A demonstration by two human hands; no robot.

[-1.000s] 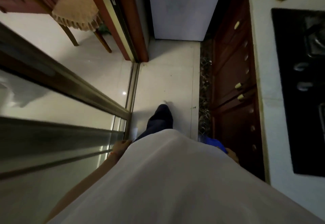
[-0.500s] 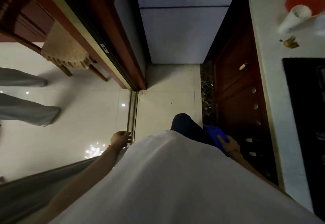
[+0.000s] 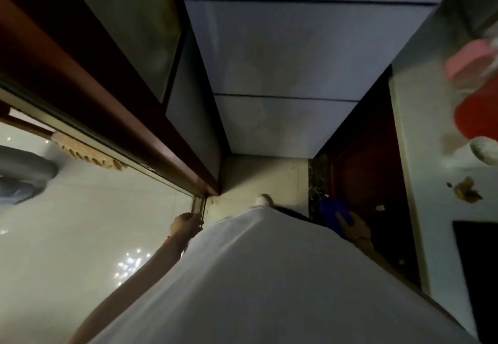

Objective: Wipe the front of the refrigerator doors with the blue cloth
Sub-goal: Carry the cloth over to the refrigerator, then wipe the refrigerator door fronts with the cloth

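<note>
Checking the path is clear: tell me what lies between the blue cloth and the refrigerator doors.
In the head view, only bare pale floor tile lies between the blue cloth, held in the right hand, and the refrigerator doors.

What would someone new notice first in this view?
The pale refrigerator doors fill the top centre, straight ahead. Low on the right, the right hand holds the blue cloth beside a dark wooden cabinet. A red container stands on the counter at far right.
</note>
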